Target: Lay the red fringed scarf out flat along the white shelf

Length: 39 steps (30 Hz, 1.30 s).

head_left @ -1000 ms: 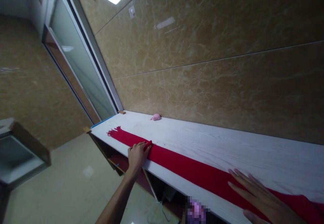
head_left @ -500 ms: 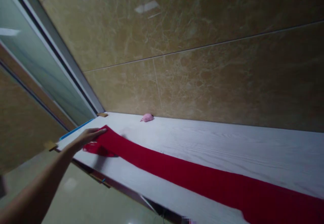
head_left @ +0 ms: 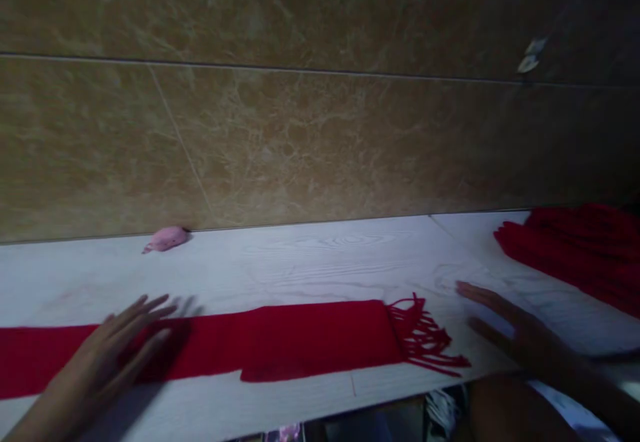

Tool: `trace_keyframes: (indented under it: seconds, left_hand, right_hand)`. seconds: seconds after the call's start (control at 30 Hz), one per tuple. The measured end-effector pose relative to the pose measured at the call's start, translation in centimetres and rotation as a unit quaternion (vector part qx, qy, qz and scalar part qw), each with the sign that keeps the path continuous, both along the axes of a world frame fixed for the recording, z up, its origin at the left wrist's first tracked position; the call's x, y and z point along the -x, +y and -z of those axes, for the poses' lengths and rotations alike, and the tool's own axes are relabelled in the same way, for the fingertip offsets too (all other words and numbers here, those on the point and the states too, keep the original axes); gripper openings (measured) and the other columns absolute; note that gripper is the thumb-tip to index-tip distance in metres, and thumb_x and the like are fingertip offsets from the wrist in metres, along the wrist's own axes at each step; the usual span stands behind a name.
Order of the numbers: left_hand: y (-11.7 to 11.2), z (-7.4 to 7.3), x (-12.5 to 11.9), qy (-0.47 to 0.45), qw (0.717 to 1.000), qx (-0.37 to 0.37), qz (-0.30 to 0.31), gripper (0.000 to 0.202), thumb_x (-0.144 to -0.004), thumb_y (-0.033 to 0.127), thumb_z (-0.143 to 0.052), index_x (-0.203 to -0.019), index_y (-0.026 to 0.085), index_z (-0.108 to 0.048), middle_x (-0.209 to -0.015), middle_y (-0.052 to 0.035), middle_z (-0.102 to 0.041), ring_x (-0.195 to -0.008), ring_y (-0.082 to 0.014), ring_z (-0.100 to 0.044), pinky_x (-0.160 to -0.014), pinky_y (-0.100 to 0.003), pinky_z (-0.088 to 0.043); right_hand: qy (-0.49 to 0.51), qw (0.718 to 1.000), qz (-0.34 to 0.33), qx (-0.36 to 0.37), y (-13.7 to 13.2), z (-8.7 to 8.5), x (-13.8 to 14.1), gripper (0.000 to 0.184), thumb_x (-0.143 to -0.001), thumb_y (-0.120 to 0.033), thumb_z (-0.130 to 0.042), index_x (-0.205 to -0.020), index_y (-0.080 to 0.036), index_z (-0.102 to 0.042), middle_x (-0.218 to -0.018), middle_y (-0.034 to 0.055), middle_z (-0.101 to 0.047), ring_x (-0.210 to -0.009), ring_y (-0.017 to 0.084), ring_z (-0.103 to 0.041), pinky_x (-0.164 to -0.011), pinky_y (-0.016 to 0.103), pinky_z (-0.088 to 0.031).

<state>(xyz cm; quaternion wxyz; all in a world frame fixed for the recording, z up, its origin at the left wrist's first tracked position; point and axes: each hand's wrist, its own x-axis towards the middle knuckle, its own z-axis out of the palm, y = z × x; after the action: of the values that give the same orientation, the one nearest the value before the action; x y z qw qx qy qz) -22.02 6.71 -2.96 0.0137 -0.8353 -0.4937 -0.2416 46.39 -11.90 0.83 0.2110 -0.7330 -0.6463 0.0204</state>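
Observation:
A long red scarf lies stretched along the white tabletop, its fringe spread at the right end. The strip runs out of view on the left, and a wider folded section shows at its right part. Over the left stretch of the scarf is my left hand, fingers apart and casting a shadow on the cloth; I cannot tell whether it touches. To the right of the fringe, my right hand hovers with thumb and fingers apart, holding nothing.
A heap of red fabric rests at the far right against the brown marbled wall. By the wall on the left sits a small pink object. Below the front edge, an open compartment holds items I cannot make out clearly.
The view has swung right, bringing in the fringe and red heap. My left hand, earlier gripping the scarf's far left end, has let go. My right hand has come into view.

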Motion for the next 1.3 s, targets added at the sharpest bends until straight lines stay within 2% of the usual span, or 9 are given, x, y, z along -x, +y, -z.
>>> trace_keyframes:
  seconds: [0.1, 0.23, 0.37, 0.53, 0.67, 0.8, 0.93, 1.13, 1.3]
  left_hand:
    - [-2.1, 1.4, -6.5, 0.014, 0.997, -0.04, 0.064, 0.056, -0.1, 0.047, -0.045, -0.153, 0.063, -0.034, -0.158, 0.0129, -0.05, -0.145, -0.034, -0.048, -0.116, -0.068, -0.042]
    - [-3.3, 1.7, -10.6, 0.037, 0.997, -0.048, 0.046, 0.066, -0.103, 0.043, -0.039, -0.163, 0.054, -0.015, -0.163, 0.0048, -0.043, -0.151, -0.0323, -0.039, -0.117, -0.066, -0.042]
    - [-4.4, 1.4, -12.3, 0.067, 0.997, -0.022, -0.019, 0.064, -0.105, 0.04, -0.032, -0.167, 0.04, -0.013, -0.167, -0.0042, -0.036, -0.156, -0.037, -0.025, -0.115, -0.072, -0.037]
    - [-5.8, -0.8, -14.7, 0.143, 0.983, 0.043, -0.105, 0.059, -0.106, 0.037, -0.029, -0.164, 0.023, -0.035, -0.167, -0.0121, -0.035, -0.158, -0.0392, -0.02, -0.12, -0.072, -0.027]
    - [-6.0, -2.4, -15.6, 0.18, 0.971, 0.097, -0.124, 0.058, -0.107, 0.039, -0.028, -0.164, 0.025, -0.034, -0.169, -0.0092, -0.031, -0.158, -0.0381, -0.02, -0.12, -0.071, -0.027]
    - [-6.0, -2.7, -15.4, 0.187, 0.969, 0.111, -0.12, 0.06, -0.107, 0.043, -0.029, -0.165, 0.026, -0.029, -0.17, -0.0084, -0.027, -0.158, -0.039, -0.019, -0.12, -0.072, -0.026]
    - [-6.1, -2.8, -15.3, 0.188, 0.968, 0.118, -0.117, 0.06, -0.108, 0.046, -0.027, -0.165, 0.027, -0.03, -0.17, -0.0087, -0.027, -0.158, -0.0401, -0.018, -0.119, -0.073, -0.027]
    - [-6.0, -3.0, -15.3, 0.198, 0.965, 0.126, -0.118, 0.06, -0.108, 0.048, -0.025, -0.165, 0.028, -0.028, -0.171, -0.0082, -0.026, -0.158, -0.039, -0.017, -0.119, -0.071, -0.028]
    - [-6.1, -3.2, -15.6, 0.219, 0.957, 0.138, -0.132, 0.061, -0.108, 0.047, -0.022, -0.165, 0.028, -0.029, -0.172, -0.0065, -0.023, -0.159, -0.0369, -0.015, -0.121, -0.067, -0.027]
  right_hand:
    - [0.02, 0.991, -0.115, 0.071, 1.9, -2.9, 3.8, 0.061, -0.101, -0.059, -0.047, -0.15, -0.025, -0.058, -0.16, 0.013, -0.048, -0.149, 0.03, -0.043, -0.124, 0.047, -0.034]
    - [-0.031, 0.966, -0.224, 0.124, 4.6, -3.5, 8.9, 0.083, -0.097, -0.064, -0.057, -0.161, -0.015, -0.039, -0.169, 0.0168, -0.027, -0.157, 0.034, -0.025, -0.128, 0.056, -0.021]
    - [-0.076, 0.961, -0.252, 0.086, 5.2, -1.5, 10.0, 0.073, -0.109, -0.055, -0.033, -0.167, -0.015, -0.015, -0.171, 0.0155, -0.013, -0.159, 0.03, -0.016, -0.128, 0.056, -0.022]
    - [-0.142, 0.933, -0.331, 0.006, 5.6, 2.3, 9.9, 0.087, -0.108, -0.055, -0.038, -0.162, -0.016, 0.017, -0.169, 0.0187, -0.014, -0.156, 0.033, -0.023, -0.126, 0.056, -0.03]
    - [-0.157, 0.924, -0.345, -0.052, 5.9, 3.8, 9.1, 0.087, -0.108, -0.053, -0.04, -0.162, -0.015, 0.018, -0.168, 0.0195, -0.017, -0.154, 0.034, -0.029, -0.124, 0.058, -0.034]
    - [-0.143, 0.925, -0.347, -0.063, 6.1, 4.0, 6.2, 0.075, -0.109, -0.048, -0.037, -0.165, -0.023, 0.007, -0.169, 0.0122, -0.022, -0.153, 0.031, -0.032, -0.125, 0.055, -0.034]
    - [-0.125, 0.936, -0.328, -0.027, 5.7, 4.1, 1.5, 0.068, -0.109, -0.047, -0.034, -0.166, -0.03, -0.001, -0.169, 0.0054, -0.025, -0.153, 0.029, -0.032, -0.127, 0.054, -0.03]
    - [-0.084, 0.961, -0.26, 0.033, 4.8, 4.9, -8.4, 0.064, -0.104, -0.053, -0.037, -0.164, -0.031, -0.032, -0.167, 0.0024, -0.033, -0.151, 0.034, -0.033, -0.124, 0.056, -0.035]
    - [-0.096, 0.971, -0.218, 0.013, 4.8, 6.1, -16.9, 0.068, -0.1, -0.057, -0.037, -0.164, -0.033, -0.032, -0.164, 0.0021, -0.04, -0.146, 0.039, -0.042, -0.122, 0.061, -0.038]
